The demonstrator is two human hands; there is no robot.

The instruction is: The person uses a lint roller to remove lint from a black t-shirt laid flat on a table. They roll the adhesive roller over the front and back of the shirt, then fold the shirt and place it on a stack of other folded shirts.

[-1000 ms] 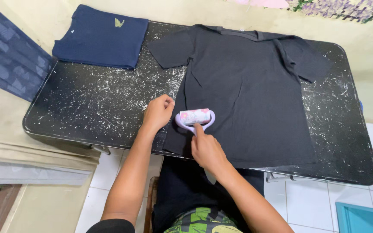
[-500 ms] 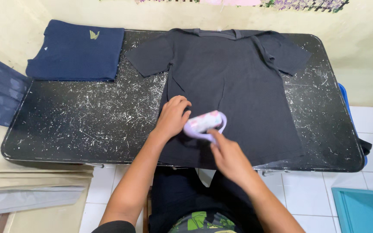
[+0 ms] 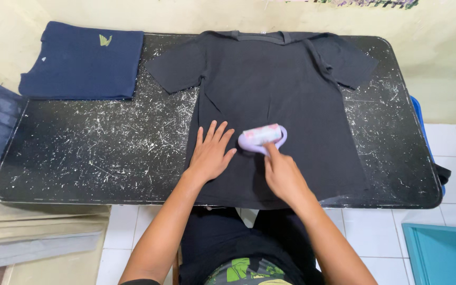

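Right hand [image 3: 283, 177] grip clenched on lilac plastic lint roller [image 3: 262, 137], frame centre, resting on spread black cotton T-shirt [image 3: 281, 95]. Left hand [image 3: 209, 154] released, fingers splayed flat on shirt just beside roller. Folded navy shirt [image 3: 80, 60] upper left on scratched black surface [image 3: 101, 148].

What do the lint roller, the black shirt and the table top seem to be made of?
Lint roller: pale purple frame, probably smooth plastic; the patterned roll looks like paper. Black shirt: matte knit fabric, likely cotton, with soft creases. Table top: hard, black and slightly glossy, scratched white; the material is unclear.
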